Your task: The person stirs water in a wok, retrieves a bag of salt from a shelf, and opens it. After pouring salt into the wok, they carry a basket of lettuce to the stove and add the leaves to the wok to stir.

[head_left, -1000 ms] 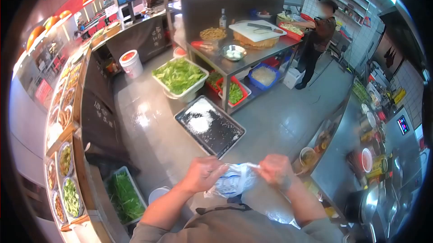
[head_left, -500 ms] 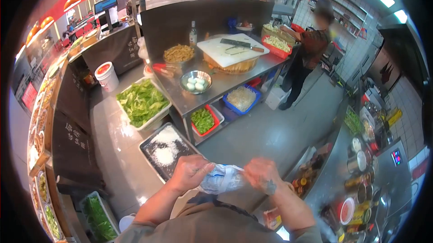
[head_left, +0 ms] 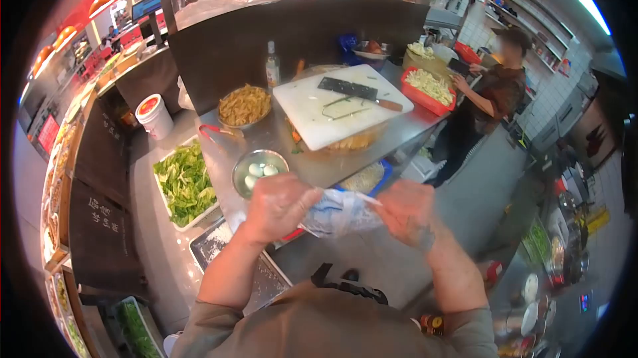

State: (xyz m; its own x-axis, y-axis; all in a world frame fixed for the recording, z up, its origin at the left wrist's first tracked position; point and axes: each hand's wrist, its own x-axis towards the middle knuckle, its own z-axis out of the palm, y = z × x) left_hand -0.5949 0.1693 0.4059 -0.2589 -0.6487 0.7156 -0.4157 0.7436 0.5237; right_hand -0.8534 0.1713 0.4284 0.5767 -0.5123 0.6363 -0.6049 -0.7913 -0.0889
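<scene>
A clear plastic bag (head_left: pixel 342 213) with blue print is stretched between my two hands, in front of my chest. My left hand (head_left: pixel 282 206) is closed on one end of it, and my right hand (head_left: pixel 404 210) pinches the other end. What the bag holds cannot be made out. Just beyond my left hand stands a steel bowl (head_left: pixel 240 188) with several peeled eggs (head_left: pixel 260 173). Past the hands, a white cutting board (head_left: pixel 302 113) carries a cleaver (head_left: pixel 349 87) with a wooden handle (head_left: pixel 390 105).
A co-worker (head_left: pixel 488 95) stands at the table's right end by a red basket (head_left: pixel 425 107) of cut vegetables. A bowl of brown food (head_left: pixel 244 107) and a bottle (head_left: pixel 272 69) stand at the back left. Leafy greens (head_left: pixel 185 182) and a dark tray (head_left: pixel 262 285) sit low at left.
I have moved closer to the steel table. My hands and the bag are now raised in front of its near edge, past the tray. The co-worker's arms have shifted.
</scene>
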